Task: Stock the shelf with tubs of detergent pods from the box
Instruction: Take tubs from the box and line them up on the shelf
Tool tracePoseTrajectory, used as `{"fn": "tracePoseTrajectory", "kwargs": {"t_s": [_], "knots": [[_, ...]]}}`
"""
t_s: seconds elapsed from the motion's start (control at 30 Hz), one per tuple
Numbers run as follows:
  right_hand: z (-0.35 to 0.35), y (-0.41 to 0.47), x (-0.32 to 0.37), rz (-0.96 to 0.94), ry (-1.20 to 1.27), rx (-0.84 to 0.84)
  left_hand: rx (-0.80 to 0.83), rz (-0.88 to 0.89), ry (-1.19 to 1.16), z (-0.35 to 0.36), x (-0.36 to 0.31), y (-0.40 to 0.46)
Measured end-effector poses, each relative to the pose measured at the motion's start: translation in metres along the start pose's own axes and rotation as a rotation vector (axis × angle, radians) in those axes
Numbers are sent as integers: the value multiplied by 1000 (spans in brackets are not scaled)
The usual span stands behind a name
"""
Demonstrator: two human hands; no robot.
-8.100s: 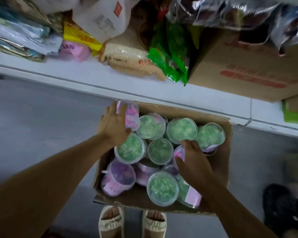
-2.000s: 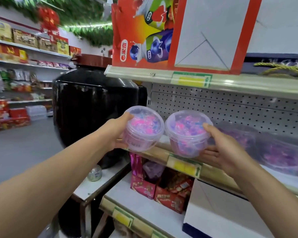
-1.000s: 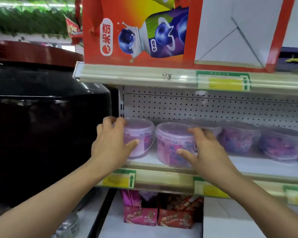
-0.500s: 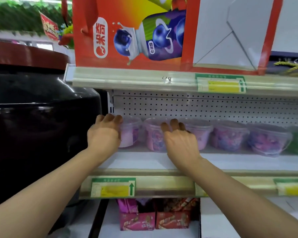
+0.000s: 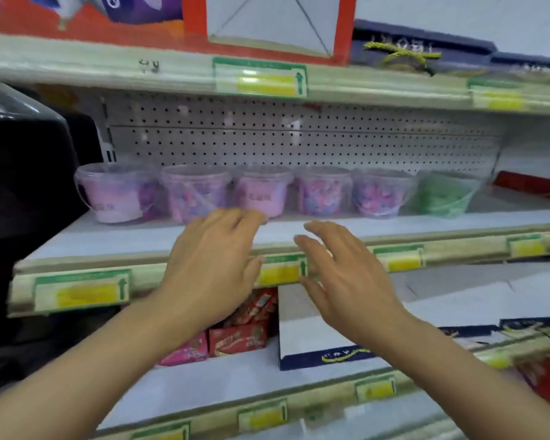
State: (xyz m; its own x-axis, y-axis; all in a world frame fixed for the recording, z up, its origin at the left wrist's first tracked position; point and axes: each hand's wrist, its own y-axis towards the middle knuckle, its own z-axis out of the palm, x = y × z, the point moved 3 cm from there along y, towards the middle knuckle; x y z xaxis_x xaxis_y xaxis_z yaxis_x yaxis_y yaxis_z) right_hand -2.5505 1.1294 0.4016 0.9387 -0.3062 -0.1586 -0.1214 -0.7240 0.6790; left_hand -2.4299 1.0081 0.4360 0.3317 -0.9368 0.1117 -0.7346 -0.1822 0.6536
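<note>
A row of clear tubs of detergent pods stands at the back of the white middle shelf (image 5: 458,219), against the pegboard. Several hold pink and purple pods; the leftmost tub (image 5: 116,193) and its neighbour (image 5: 196,192) stand at the row's left end. A tub of green pods (image 5: 443,195) closes the row on the right. My left hand (image 5: 213,265) and my right hand (image 5: 340,268) hover in front of the shelf's front edge, fingers spread, holding nothing and apart from the tubs. The box is out of view.
A large black vessel (image 5: 23,185) stands close at the left of the shelf. The shelf above carries a red-and-white carton (image 5: 267,23). Below are red snack packs (image 5: 238,331) and a white and navy box (image 5: 318,341). Price-tag strips (image 5: 86,292) line the shelf edges.
Both hands have let go of the two pink tubs, left standing at the left end of the row, and have drawn back toward me. The view has shifted right and down.
</note>
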Motion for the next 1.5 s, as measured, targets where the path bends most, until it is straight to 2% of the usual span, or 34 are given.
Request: {"fn": "tracePoseTrajectory", "kwargs": {"t_s": [0.07,0.37,0.53,0.83,1.07,1.23,1.33,1.5], "knots": [[2,-37,-23,22,0,58,52,36,-47,12,-43,-1],[22,-206,-127,191,-11,454,543,-37,-286,142,-211,-38],[40,-298,-170,327,65,660,702,-58,-394,199,-279,-61],[64,-393,-223,672,72,890,914,49,-539,294,-362,-71],[66,-450,-258,875,73,992,1063,89,-602,345,-406,-71],[75,-483,-301,874,75,1060,1108,55,-597,371,-430,-75],[89,-499,-335,852,98,1075,1124,-34,-604,391,-448,-80],[129,-534,-395,681,207,1151,1151,-244,-517,422,-496,-99]]}}
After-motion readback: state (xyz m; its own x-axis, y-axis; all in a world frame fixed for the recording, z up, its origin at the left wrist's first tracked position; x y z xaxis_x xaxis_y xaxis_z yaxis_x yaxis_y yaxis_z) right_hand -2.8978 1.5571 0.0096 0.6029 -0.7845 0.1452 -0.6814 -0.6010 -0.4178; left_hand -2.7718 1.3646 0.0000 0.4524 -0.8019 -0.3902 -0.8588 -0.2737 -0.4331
